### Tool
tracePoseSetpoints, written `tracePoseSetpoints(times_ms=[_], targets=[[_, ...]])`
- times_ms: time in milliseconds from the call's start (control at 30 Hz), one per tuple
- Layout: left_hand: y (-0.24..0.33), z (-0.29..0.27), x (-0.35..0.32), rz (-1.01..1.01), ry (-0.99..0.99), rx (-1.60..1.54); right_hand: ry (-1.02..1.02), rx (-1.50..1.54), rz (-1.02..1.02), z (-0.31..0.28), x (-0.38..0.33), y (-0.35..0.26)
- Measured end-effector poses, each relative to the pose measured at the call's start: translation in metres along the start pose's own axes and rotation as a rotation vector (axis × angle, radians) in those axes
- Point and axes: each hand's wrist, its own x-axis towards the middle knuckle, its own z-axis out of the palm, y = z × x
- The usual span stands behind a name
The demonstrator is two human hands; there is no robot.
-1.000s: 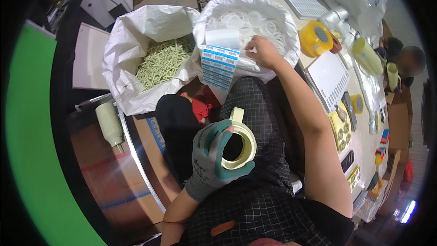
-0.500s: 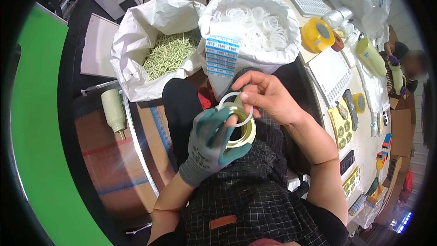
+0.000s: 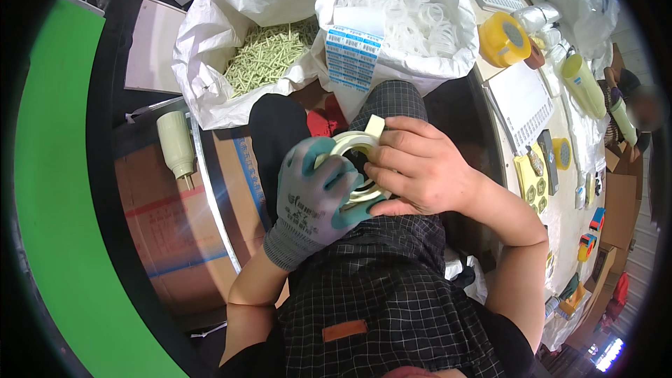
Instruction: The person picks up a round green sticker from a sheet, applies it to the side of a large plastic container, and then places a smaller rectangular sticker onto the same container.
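My left hand point(image 3: 315, 185), in a grey and teal glove, is wrapped round the near-left side of a pale yellow-green hollow cylindrical part point(image 3: 375, 126) with a short block-like tab at its far right. The part's round opening faces up and its inside looks dark. A translucent white ring point(image 3: 354, 139) lies at the rim of that opening; whether it is fully seated cannot be made out. Closed over the right side is my bare right hand point(image 3: 423, 168), its fingertips curled onto the rim and its thumb low against the side. The fingers hide much of the part.
Ahead stand a white sack of pale green screw-like pieces point(image 3: 269, 63) and another of translucent rings point(image 3: 413, 21), with a label sheet point(image 3: 352, 56) hanging between. A pale green bottle-shaped part point(image 3: 175, 145) is at left. Tape point(image 3: 505, 39) and papers point(image 3: 521, 108) lie on the right-hand table point(image 3: 490, 115).
The white ring, earlier pinched above the part in my right fingers, now lies at its opening. My right hand has closed round the part's side, and the tab now shows.
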Motion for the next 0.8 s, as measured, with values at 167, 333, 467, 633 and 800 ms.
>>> tracePoseSetpoints(times_ms=[167, 333, 467, 633, 800], targets=[[-0.004, -0.009, 0.0, 0.001, -0.126, 0.025, -0.197, 0.113, 0.135, 0.003, -0.009, -0.007], [0.004, -0.019, -0.003, -0.007, -0.119, 0.208, -0.024, 0.122, 0.193, 0.03, -0.003, -0.015], [0.007, -0.02, -0.013, -0.118, -0.129, 0.256, 0.025, 0.081, 0.14, 0.048, -0.003, -0.022], [0.011, -0.023, -0.005, -0.226, -0.16, 0.183, 0.055, 0.02, 0.111, 0.054, 0.0, -0.02], [0.022, -0.045, 0.019, -0.218, -0.266, 0.42, 0.101, 0.034, 0.119, 0.053, 0.003, -0.022]])
